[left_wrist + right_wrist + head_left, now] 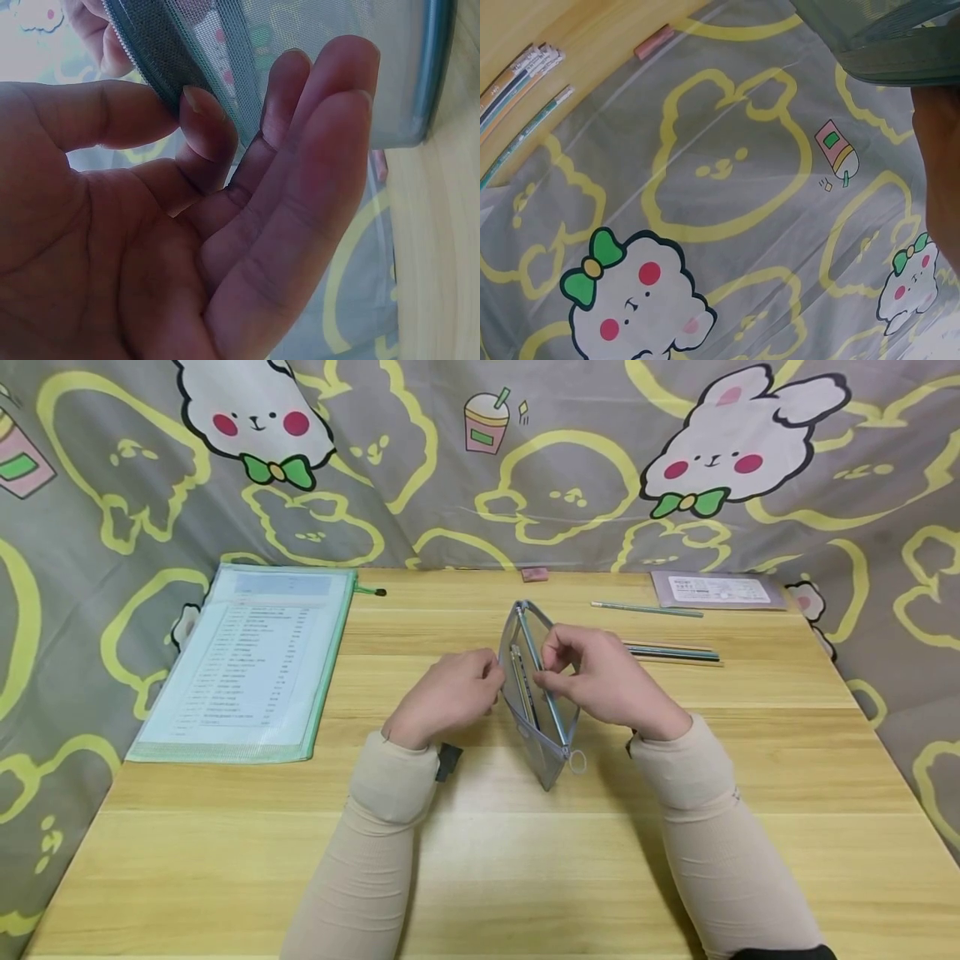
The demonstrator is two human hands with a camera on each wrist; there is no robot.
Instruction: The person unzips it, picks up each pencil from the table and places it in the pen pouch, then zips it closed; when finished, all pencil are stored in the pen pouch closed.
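- The blue pencil (556, 718) was slanted far-left to near-right in the mouth of the pouch (542, 763), pinched near its middle by the right hand (600, 677).
- The pouch's left edge was gripped by the left hand (450, 693).
- Loose pencils (678, 652) were placed nearer the right hand.

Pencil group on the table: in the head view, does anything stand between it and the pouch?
Yes, the right hand: in that view it lies between the pencil group and the pouch, covering the pencil ends toward the pouch. Nothing else visible stands between.
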